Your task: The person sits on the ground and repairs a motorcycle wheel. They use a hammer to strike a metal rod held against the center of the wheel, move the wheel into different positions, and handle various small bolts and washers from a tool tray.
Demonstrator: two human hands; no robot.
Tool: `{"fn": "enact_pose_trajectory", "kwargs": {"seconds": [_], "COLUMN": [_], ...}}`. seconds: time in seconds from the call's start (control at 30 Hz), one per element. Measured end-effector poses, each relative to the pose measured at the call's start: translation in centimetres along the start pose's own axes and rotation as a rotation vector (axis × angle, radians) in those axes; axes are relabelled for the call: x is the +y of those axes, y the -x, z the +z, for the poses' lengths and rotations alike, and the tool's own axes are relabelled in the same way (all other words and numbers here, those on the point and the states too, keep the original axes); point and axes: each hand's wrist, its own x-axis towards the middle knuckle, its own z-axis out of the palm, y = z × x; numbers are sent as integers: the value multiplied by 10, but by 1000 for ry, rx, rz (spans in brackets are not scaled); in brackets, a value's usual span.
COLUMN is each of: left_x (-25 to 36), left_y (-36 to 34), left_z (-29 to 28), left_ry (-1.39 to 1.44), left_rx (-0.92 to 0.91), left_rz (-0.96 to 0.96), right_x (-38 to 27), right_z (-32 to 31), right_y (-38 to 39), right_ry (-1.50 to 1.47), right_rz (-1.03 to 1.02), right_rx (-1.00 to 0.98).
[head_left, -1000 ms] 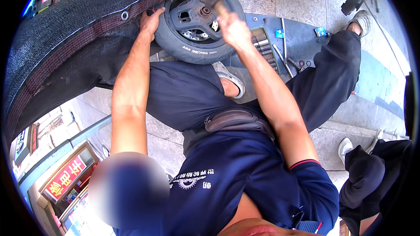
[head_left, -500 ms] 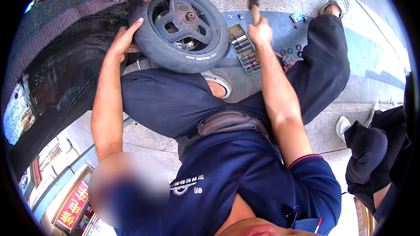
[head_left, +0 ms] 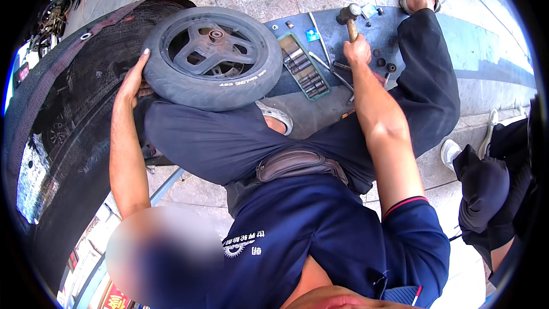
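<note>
My left hand (head_left: 131, 83) grips the outer left side of a motorcycle wheel (head_left: 254, 86), its thumb along the tyre and the fingers partly hidden beneath. The wheel lies tilted beside my left thigh, its dark spoked rim and hub (head_left: 215, 35) facing up. A brake disc shows faintly through the spokes. Out to the right, my right hand (head_left: 358, 50) is closed around the wooden handle of a hammer (head_left: 347, 14), whose metal head points away from me over the mat. Nothing touches the hammer's head that I can make out.
A green socket tray (head_left: 327, 92) lies on a blue-grey mat (head_left: 366, 23) between wheel and right arm. Around it are a metal rod (head_left: 319, 37), black rings (head_left: 391, 67) and small blue packets (head_left: 312, 35). A dark cover (head_left: 74, 91) fills the left. Another person's legs (head_left: 486, 189) are at right.
The hammer has moved right, and its head is no longer motion-blurred. The wheel sits further left and lower in view, tipped flatter, with my left hand still on it. The view has shifted too.
</note>
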Motion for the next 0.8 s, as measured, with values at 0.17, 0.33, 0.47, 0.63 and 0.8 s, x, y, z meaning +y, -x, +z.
{"fn": "enact_pose_trajectory", "kwargs": {"seconds": [0.17,0.33,0.47,0.63,0.8], "left_x": [26,21,29,23,32], "left_y": [-4,-6,2,16,9], "left_z": [21,24,33,35,39], "left_ry": [27,-11,-61,-100,-71], "left_rx": [78,124,124,171,125], "left_rz": [162,283,403,448,465], "right_x": [11,0,37,12,47], "right_z": [12,0,43,40,69], "right_y": [-8,47,65,86,66], "right_ry": [48,289,738,1004,822], "right_rz": [61,-349,-472,-487,-460], "right_rx": [-5,103,-379,-470,-356]}}
